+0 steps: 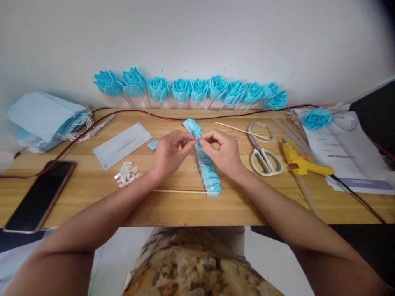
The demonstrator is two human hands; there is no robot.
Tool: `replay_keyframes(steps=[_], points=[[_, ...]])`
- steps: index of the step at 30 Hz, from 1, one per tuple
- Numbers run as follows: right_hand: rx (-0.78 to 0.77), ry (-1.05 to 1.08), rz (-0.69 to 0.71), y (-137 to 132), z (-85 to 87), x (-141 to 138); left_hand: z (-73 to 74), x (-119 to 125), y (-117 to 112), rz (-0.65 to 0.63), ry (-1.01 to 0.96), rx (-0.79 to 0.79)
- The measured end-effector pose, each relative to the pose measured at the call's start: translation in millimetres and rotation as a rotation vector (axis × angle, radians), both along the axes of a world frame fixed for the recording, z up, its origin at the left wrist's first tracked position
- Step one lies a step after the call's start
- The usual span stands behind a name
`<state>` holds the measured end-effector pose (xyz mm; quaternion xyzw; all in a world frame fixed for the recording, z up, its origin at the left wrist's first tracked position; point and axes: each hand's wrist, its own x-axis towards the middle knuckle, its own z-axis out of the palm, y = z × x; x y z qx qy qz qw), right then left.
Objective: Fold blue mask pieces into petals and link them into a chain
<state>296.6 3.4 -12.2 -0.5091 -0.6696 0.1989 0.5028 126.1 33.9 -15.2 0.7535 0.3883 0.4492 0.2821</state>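
A long pleated strip of blue fabric (pixel 208 170) lies on the wooden table, its near end beside a thin wooden stick (pixel 182 191). My left hand (pixel 174 152) pinches the strip's upper part from the left. From the right, my right hand (pixel 220 150) pinches it at almost the same spot, the fingertips of both hands close together. What exactly lies between the fingertips is too small to make out. A small blue piece (pixel 152 144) shows partly behind my left hand. White paper scraps (pixel 127 174) lie to the left of my left wrist.
Several blue fabric flowers (pixel 199 90) on sticks lean along the wall. Scissors (pixel 262 158), a tape roll (pixel 268 131) and a yellow glue gun (pixel 304 162) are on the right. On the left are a face mask (pixel 122 146), a mask stack (pixel 46 117) and a phone (pixel 38 197).
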Motion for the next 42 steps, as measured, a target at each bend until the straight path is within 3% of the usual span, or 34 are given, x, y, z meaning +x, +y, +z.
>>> replay_keyframes(steps=[13,34,42], points=[[0.131,-0.165,-0.003,-0.1,-5.4,0.0,-3.4,0.7,0.9,-0.007,-0.033,-0.108],[0.135,-0.191,0.02,0.7,-7.3,0.5,0.2,0.5,-1.8,-0.018,-0.024,-0.131],[0.113,-0.186,0.026,2.0,-7.7,0.7,-0.6,0.9,1.8,-0.065,-0.101,-0.248]])
